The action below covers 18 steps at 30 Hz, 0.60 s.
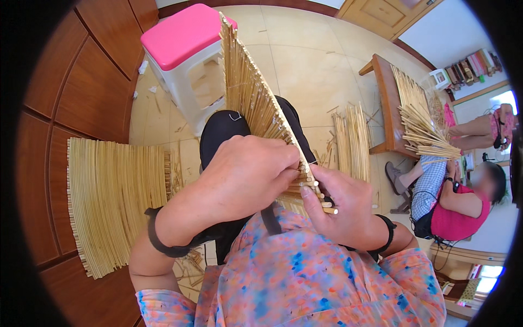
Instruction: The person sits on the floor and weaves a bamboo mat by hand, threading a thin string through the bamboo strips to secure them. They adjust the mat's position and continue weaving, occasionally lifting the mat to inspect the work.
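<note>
Seen remotely, the stalk mat [248, 82] rises on edge above the knees [223, 131]; my left hand [253, 169] grasps its near end, my right hand [348, 199] pinches the stalk tips. Its far end partly hides a pink-topped stool [182, 38]. Left, a second mat [117, 201] lies beside brown panels [81, 82]; right, a stalk bundle [353, 139], a bench [384, 103] and a seated person [460, 215].

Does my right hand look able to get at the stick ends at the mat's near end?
Likely yes: your right hand sits right at the stick ends, with nothing visible in between.
</note>
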Each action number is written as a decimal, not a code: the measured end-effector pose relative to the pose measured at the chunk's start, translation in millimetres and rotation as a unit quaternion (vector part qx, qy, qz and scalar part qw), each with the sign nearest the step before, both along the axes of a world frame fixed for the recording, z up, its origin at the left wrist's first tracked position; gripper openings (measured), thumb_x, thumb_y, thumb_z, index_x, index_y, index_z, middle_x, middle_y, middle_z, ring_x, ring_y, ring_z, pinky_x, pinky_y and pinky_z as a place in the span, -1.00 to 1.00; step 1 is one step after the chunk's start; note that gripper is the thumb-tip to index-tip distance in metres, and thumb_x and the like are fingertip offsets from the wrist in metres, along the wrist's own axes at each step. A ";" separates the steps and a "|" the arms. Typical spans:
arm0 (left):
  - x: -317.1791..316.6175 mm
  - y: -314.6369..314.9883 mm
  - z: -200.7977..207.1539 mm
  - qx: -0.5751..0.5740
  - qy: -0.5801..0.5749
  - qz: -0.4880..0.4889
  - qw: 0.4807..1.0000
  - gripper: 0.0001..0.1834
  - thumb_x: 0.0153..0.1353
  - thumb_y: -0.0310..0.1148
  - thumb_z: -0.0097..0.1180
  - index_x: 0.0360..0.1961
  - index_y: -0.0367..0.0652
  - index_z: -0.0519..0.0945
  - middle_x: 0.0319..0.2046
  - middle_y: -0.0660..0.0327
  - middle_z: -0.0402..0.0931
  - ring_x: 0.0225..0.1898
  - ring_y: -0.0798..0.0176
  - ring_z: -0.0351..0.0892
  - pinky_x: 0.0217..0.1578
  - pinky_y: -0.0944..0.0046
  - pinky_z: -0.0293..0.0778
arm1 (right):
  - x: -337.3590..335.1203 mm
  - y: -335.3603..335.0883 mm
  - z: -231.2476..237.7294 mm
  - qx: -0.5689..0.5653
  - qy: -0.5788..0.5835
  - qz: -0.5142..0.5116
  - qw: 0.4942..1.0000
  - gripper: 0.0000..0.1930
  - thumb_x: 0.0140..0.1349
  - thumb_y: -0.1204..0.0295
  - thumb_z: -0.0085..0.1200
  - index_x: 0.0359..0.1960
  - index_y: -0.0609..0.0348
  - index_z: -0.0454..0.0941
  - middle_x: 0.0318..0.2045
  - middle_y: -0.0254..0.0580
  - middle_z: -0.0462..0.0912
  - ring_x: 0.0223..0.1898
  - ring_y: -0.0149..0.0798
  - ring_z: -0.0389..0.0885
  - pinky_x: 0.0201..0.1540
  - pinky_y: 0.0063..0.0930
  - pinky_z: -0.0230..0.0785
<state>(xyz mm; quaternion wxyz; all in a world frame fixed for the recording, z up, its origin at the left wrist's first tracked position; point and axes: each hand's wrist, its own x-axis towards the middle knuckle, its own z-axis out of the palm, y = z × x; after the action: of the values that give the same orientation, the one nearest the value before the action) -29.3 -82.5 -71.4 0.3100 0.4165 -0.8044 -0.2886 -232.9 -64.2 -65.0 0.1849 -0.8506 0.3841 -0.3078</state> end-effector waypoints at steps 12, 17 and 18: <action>3.0 -2.7 -19.1 -0.028 0.026 -0.053 0.998 -0.86 0.06 -0.39 0.10 -0.57 -0.16 0.45 -0.62 0.11 0.45 -0.52 -0.06 0.51 -0.54 0.03 0.38 | -3.0 0.2 -5.3 -0.036 0.009 -0.003 0.999 -0.71 0.08 0.57 0.23 -0.13 0.38 0.55 -0.52 -0.01 0.61 -0.60 -0.16 0.63 -0.56 -0.42 0.44; -4.5 -3.1 -17.5 -0.027 0.045 -0.019 0.998 -0.86 0.09 -0.40 0.10 -0.54 -0.20 0.46 -0.61 0.06 0.45 -0.51 -0.10 0.51 -0.51 0.01 0.39 | -8.7 -3.9 -6.2 -0.020 0.002 -0.011 1.000 -0.70 0.09 0.57 0.23 -0.11 0.38 0.55 -0.53 -0.03 0.61 -0.59 -0.18 0.63 -0.55 -0.44 0.44; -5.6 -2.8 -17.6 -0.008 0.066 -0.017 0.998 -0.87 0.11 -0.44 0.10 -0.52 -0.23 0.47 -0.60 0.06 0.44 -0.54 -0.05 0.50 -0.53 0.07 0.38 | -8.0 -4.1 -3.0 -0.001 0.005 -0.007 1.000 -0.69 0.09 0.56 0.23 -0.10 0.38 0.55 -0.53 -0.03 0.61 -0.59 -0.18 0.64 -0.55 -0.44 0.44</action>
<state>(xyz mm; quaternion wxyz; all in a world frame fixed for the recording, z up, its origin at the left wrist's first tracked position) -34.9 -85.3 -89.0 0.3606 0.3808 -0.7914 -0.3141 -240.8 -68.3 -68.0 0.1800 -0.8496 0.3903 -0.3057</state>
